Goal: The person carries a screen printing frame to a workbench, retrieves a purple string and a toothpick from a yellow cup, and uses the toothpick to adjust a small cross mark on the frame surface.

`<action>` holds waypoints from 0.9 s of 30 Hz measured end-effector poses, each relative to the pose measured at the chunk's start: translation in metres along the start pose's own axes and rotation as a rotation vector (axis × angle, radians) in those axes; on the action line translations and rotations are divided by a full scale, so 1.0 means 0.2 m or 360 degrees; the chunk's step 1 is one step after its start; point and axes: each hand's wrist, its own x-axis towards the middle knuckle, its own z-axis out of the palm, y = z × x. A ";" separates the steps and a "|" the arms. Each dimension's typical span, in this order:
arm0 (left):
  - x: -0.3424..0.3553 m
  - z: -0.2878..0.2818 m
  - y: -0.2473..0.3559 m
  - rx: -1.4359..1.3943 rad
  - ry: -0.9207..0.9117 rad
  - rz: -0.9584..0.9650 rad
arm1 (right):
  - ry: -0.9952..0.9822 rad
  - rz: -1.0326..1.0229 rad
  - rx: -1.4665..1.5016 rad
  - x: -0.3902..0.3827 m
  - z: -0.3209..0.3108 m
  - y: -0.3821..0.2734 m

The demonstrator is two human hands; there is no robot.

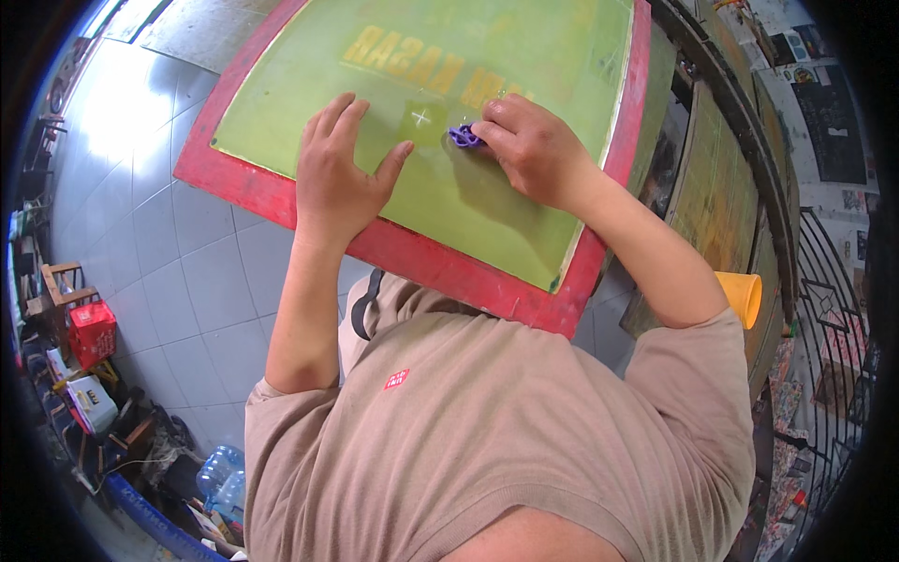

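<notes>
Nearest us is our beige shirt [487, 440]. Beyond it the red-framed screen [412, 255] leans against us. Our left hand [337, 178] lies flat and open on the green mesh [468, 197]; our right hand [534, 150] pinches a small purple piece [463, 137] beside a white cross mark [421, 117]. How much work remains, we cannot tell. An orange cup [742, 295] stands right, clear of us.

- We see the red-framed screen [281, 201] cut off at the top edge.
- Our right hand [534, 150] covers most of the small purple object [463, 137]; we cannot identify it.
</notes>
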 end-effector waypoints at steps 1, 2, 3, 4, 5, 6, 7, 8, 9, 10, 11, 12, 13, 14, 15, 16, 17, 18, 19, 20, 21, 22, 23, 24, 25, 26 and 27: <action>0.00 0.00 0.00 -0.0003 0.0002 0.0004 | 0.0022 -0.0036 -0.0009 0.00 0.00 0.00; 0.00 0.00 0.00 -0.0005 0.0006 0.0006 | 0.0021 -0.0061 -0.0011 0.01 0.01 0.01; 0.00 0.00 -0.01 -0.0009 0.0005 0.0001 | 0.0021 -0.0089 -0.0008 0.01 0.01 0.01; 0.00 0.00 -0.01 -0.0014 0.0005 -0.0005 | -0.0017 -0.0085 0.0020 0.02 0.00 0.02; 0.00 -0.01 -0.01 -0.0018 0.0007 -0.0013 | -0.0055 -0.0083 0.0053 0.02 0.00 0.02; 0.00 -0.01 -0.01 -0.0024 0.0002 -0.0015 | -0.0081 -0.0079 0.0089 0.02 0.00 0.03; 0.00 -0.01 -0.02 -0.0028 0.0000 -0.0017 | -0.0102 -0.0086 0.0082 0.02 -0.01 0.03; 0.01 -0.01 -0.02 -0.0036 0.0004 -0.0013 | -0.0110 -0.0089 0.0078 0.03 -0.01 0.03; 0.01 -0.01 -0.02 -0.0022 -0.0007 -0.0022 | -0.0118 -0.0089 0.0074 0.03 -0.02 0.03; 0.01 -0.01 -0.02 -0.0012 -0.0015 -0.0025 | -0.0117 -0.0092 0.0086 0.03 -0.02 0.03; 0.01 -0.01 -0.02 -0.0005 -0.0025 -0.0027 | -0.0116 -0.0092 0.0099 0.03 -0.03 0.03; 0.01 -0.01 -0.02 -0.0001 -0.0022 -0.0031 | -0.0132 -0.0082 0.0113 0.02 -0.03 0.03; 0.01 -0.01 -0.02 0.0002 -0.0020 -0.0033 | -0.0128 -0.0086 0.0114 0.02 -0.03 0.03; 0.01 -0.01 -0.02 0.0005 -0.0019 -0.0034 | -0.0139 -0.0081 0.0117 0.02 -0.04 0.02; 0.01 -0.01 -0.02 -0.0005 -0.0016 -0.0034 | -0.0149 -0.0069 0.0127 0.01 -0.04 0.02; 0.01 -0.01 -0.02 -0.0015 -0.0013 -0.0033 | -0.0146 -0.0084 0.0120 0.01 -0.04 0.02; 0.02 -0.01 -0.02 -0.0025 -0.0012 -0.0032 | -0.0142 -0.0092 0.0120 0.01 -0.04 0.02; 0.02 -0.01 -0.02 -0.0017 -0.0011 -0.0026 | -0.0136 -0.0100 0.0120 0.00 -0.04 0.02; 0.02 -0.01 -0.02 -0.0008 -0.0012 -0.0019 | -0.0140 -0.0098 0.0116 0.00 -0.04 0.02; 0.02 -0.02 -0.02 -0.0001 -0.0004 -0.0005 | -0.0142 -0.0096 0.0112 0.00 -0.05 0.02; 0.02 -0.02 -0.02 0.0000 -0.0014 -0.0013 | -0.0137 -0.0098 0.0113 0.00 -0.05 0.02; 0.02 -0.02 -0.02 -0.0002 -0.0015 -0.0013 | -0.0130 -0.0103 0.0116 -0.01 -0.05 0.02; 0.02 -0.02 -0.02 -0.0003 -0.0015 -0.0012 | -0.0113 -0.0113 0.0122 -0.01 -0.05 0.02; 0.02 -0.02 -0.02 0.0002 -0.0016 -0.0017 | -0.0099 -0.0117 0.0131 -0.01 -0.05 0.01; 0.02 -0.02 -0.01 0.0008 -0.0018 -0.0021 | -0.0093 -0.0125 0.0119 -0.01 -0.05 0.01; 0.02 -0.02 -0.01 0.0013 -0.0019 -0.0026 | -0.0089 -0.0126 0.0112 -0.01 -0.06 0.01; 0.02 -0.02 -0.01 0.0013 -0.0021 -0.0028 | -0.0089 -0.0124 0.0110 -0.01 -0.06 0.01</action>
